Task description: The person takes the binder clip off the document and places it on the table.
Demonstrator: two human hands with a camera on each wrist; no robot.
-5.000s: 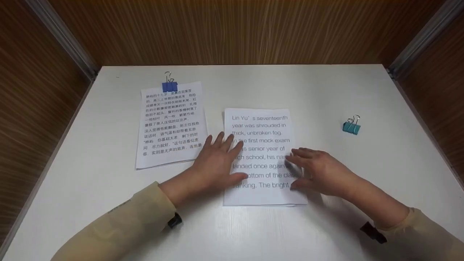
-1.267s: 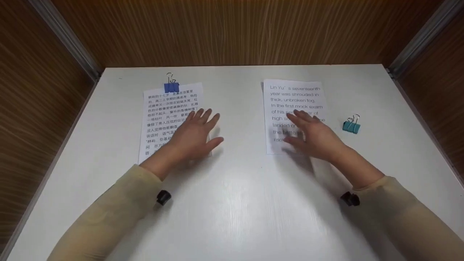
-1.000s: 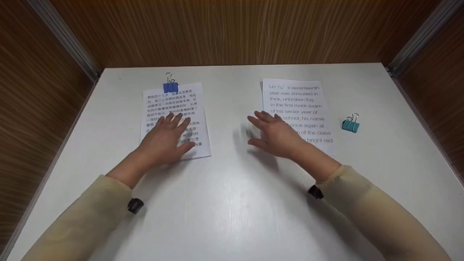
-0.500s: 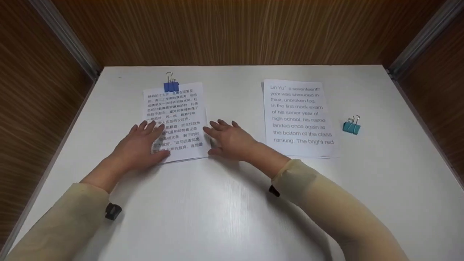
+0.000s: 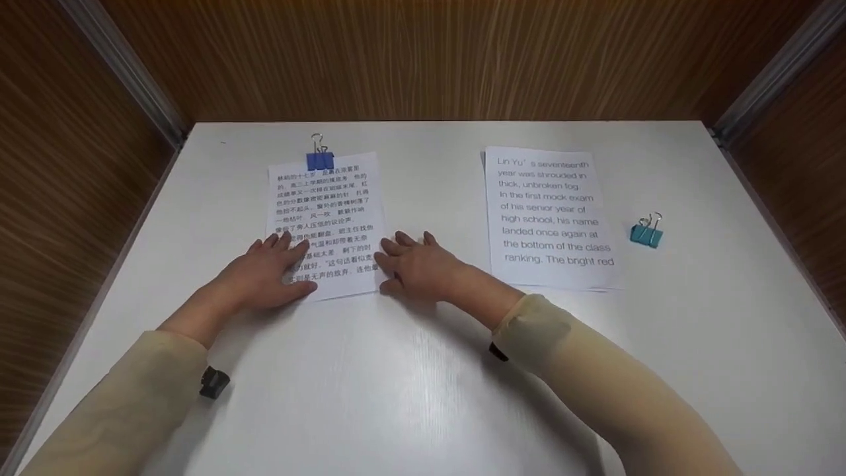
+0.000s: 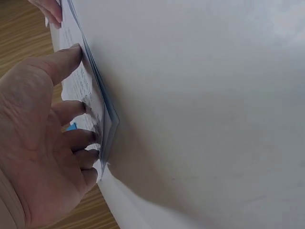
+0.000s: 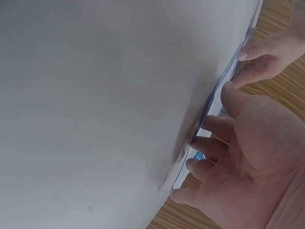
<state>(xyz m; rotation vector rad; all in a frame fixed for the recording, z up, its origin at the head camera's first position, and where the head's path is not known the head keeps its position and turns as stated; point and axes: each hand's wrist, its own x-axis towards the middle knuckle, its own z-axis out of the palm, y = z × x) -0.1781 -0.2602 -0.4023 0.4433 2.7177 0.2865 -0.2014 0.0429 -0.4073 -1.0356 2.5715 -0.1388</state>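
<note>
A stack of paper sheets (image 5: 330,211) printed with Chinese text lies at the left of the table, a blue binder clip (image 5: 320,160) gripping its top edge. My left hand (image 5: 258,277) rests at the stack's lower left side, fingers spread and covering some text. Against the right edge my right hand (image 5: 426,268) touches the paper with slightly bent fingers. In the left wrist view, the thumb and fingertips of the left hand (image 6: 43,138) meet the pages (image 6: 70,33). The right wrist view has the right hand (image 7: 252,148) along the stack's edge.
A second stack of sheets (image 5: 545,211) with English text lies to the right, its lower edge near the right forearm. Beyond it sits a teal binder clip (image 5: 646,235), apart from any paper. Wood-grain panels (image 5: 436,59) border the white table (image 5: 370,410).
The English-text stack was moved from the middle to the back right. Both hands then left it and went left to the Chinese-text stack, one at each side.
</note>
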